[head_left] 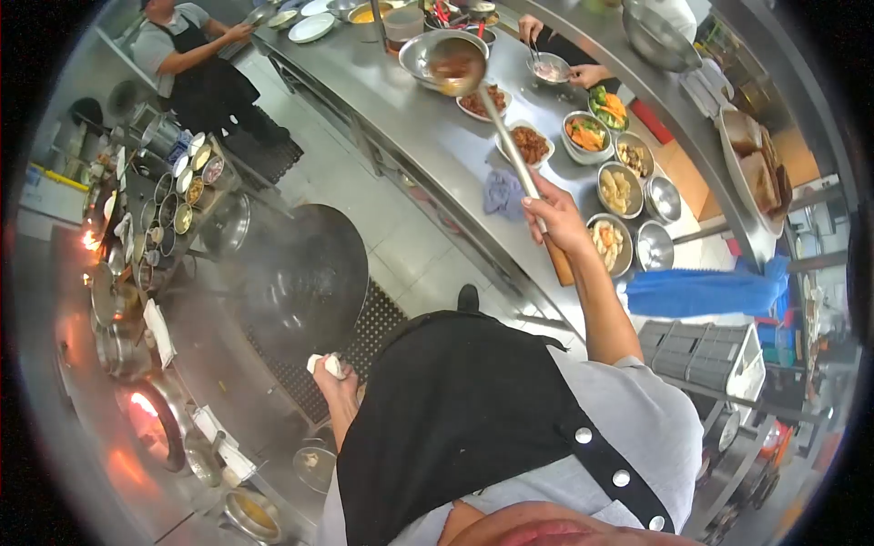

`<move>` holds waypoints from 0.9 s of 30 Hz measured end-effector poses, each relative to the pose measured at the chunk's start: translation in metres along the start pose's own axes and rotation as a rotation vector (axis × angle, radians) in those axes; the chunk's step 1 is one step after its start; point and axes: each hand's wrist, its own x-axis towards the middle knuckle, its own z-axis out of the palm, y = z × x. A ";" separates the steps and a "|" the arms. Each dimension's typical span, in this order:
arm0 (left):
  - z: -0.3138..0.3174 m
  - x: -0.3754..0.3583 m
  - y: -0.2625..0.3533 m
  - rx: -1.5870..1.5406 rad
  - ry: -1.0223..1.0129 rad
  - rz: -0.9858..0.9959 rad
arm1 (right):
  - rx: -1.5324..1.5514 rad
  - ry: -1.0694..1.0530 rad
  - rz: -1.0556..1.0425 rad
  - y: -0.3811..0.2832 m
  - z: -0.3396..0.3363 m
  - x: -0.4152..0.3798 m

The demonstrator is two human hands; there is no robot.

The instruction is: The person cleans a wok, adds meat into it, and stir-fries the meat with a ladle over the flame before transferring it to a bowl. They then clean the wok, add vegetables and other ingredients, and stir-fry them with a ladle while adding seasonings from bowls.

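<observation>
My right hand (560,217) is wrapped round the wooden-ended handle of a long metal ladle (510,146). The ladle's bowl, with brownish sauce in it, is over a metal mixing bowl (414,56) on the steel counter. Below it stand two white plates of reddish-brown saucy pieces, the far plate (482,105) and the near plate (528,146). My left hand (340,382) is closed on a folded white cloth (325,366) at the near edge of a large dark wok (314,273). The wok is tilted above the floor, beside the stove; the grip under the cloth is hidden.
At left, a burner (150,423) glows with flame near a rack of seasoning pots (182,196). Ingredient bowls (614,189) line the counter's right side. One co-worker (196,68) stands far left; another's hand (592,75) holds a small bowl (549,68) across the counter.
</observation>
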 end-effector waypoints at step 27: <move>0.282 -0.035 -0.035 0.206 -0.509 -0.043 | -0.251 -0.114 0.403 0.052 -0.078 0.025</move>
